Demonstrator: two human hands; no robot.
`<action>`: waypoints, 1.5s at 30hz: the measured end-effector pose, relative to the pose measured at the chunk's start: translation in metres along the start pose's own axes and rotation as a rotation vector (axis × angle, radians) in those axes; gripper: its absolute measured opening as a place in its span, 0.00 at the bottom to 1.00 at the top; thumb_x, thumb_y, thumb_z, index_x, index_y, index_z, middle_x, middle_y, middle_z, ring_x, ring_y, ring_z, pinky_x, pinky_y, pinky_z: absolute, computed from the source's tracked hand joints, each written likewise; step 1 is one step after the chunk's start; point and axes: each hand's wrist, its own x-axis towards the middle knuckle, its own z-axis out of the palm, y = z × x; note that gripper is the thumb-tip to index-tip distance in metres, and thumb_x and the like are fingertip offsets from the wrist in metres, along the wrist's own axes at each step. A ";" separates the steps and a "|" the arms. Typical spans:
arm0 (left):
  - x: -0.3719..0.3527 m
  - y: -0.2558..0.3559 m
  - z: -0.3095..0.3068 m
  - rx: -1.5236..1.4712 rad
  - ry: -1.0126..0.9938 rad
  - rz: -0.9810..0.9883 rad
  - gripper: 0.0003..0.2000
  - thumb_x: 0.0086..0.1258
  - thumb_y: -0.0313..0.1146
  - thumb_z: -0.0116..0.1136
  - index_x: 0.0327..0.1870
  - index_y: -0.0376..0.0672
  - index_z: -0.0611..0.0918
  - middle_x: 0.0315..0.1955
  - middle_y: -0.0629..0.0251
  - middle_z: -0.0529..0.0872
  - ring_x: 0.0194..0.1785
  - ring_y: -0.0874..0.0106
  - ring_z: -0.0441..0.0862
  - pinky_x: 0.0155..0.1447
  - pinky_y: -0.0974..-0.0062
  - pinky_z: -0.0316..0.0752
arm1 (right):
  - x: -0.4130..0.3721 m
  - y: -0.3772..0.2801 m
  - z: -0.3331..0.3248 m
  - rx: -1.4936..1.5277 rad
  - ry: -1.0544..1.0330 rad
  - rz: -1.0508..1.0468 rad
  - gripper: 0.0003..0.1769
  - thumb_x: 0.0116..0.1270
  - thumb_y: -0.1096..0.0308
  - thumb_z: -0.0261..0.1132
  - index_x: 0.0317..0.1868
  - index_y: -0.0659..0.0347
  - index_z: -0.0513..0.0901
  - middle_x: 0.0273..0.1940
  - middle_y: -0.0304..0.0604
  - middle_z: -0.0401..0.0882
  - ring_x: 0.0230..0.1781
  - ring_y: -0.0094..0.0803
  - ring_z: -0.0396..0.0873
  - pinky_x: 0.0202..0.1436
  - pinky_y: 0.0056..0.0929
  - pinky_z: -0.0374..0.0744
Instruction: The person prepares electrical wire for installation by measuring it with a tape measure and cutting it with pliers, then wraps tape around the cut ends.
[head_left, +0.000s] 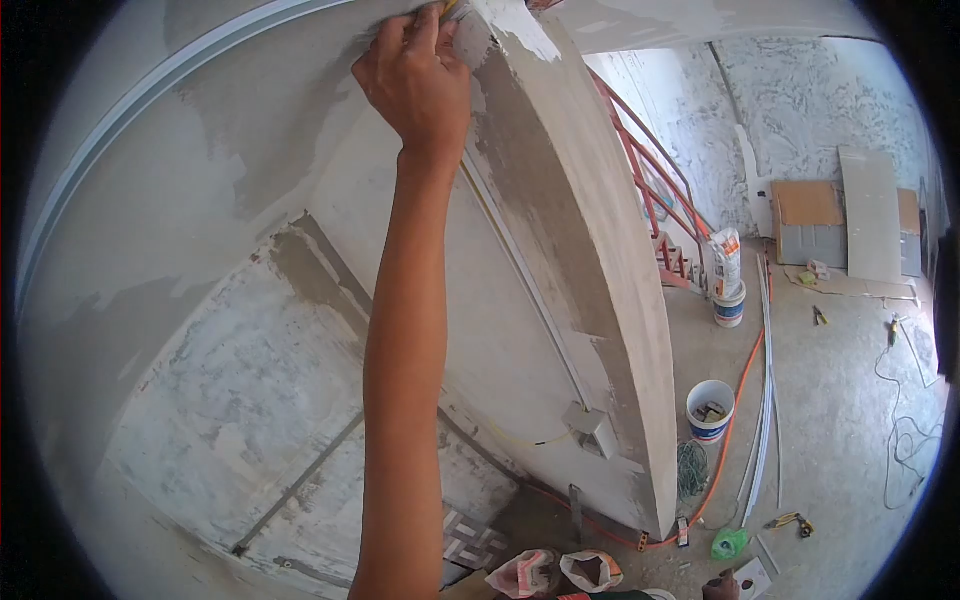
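Rough concrete site, walls half skimmed, darker damp-looking patches beside pale dry ones. Left hand (415, 85) stretched way up overhead, fingers clamped tight around a small pale tool (468, 35), pressed to the very top of the curved plastered edge (590, 250). Can't really tell what kind of tool, mostly buried under the fingers. Right hand nowhere in shot, so no telling whether open, closed or holding on to anything. Far below: white bucket (710, 408) near the foot of the curve, orange cable (735, 400) snaking across the floor, red stair railing (660, 170) behind, a couple of open bags (590, 570) right underneath. Biggest worry from this angle, just guessing: arm at full stretch means poor control of pressure, so easy to dig a corner in and leave a gouge or ridge up there. Also a slippery grip plus that height, hence a dropped tool landing in the clutter. And leaning out that far, with all that junk below, asking for a lost footing.
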 end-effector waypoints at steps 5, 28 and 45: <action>-0.002 -0.002 0.009 -0.001 0.078 0.022 0.12 0.58 0.23 0.62 0.44 0.39 0.85 0.34 0.60 0.81 0.40 0.59 0.78 0.45 0.62 0.66 | 0.007 0.007 0.000 -0.022 0.005 -0.021 0.34 0.52 0.58 0.62 0.58 0.66 0.68 0.27 0.46 0.82 0.33 0.43 0.81 0.40 0.44 0.77; -0.014 -0.020 0.005 -0.123 0.109 -0.110 0.08 0.59 0.34 0.68 0.38 0.44 0.86 0.35 0.64 0.87 0.40 0.62 0.84 0.46 0.66 0.74 | 0.031 0.045 0.043 0.032 0.165 -0.299 0.08 0.51 0.67 0.61 0.16 0.56 0.76 0.23 0.44 0.77 0.28 0.46 0.73 0.35 0.44 0.73; -0.045 0.024 -0.038 -0.600 0.095 -0.701 0.14 0.59 0.36 0.71 0.38 0.36 0.82 0.32 0.69 0.82 0.36 0.75 0.78 0.41 0.74 0.74 | -0.028 -0.063 -0.033 0.624 0.280 -0.147 0.20 0.52 0.62 0.67 0.42 0.60 0.72 0.33 0.47 0.79 0.37 0.35 0.80 0.40 0.37 0.78</action>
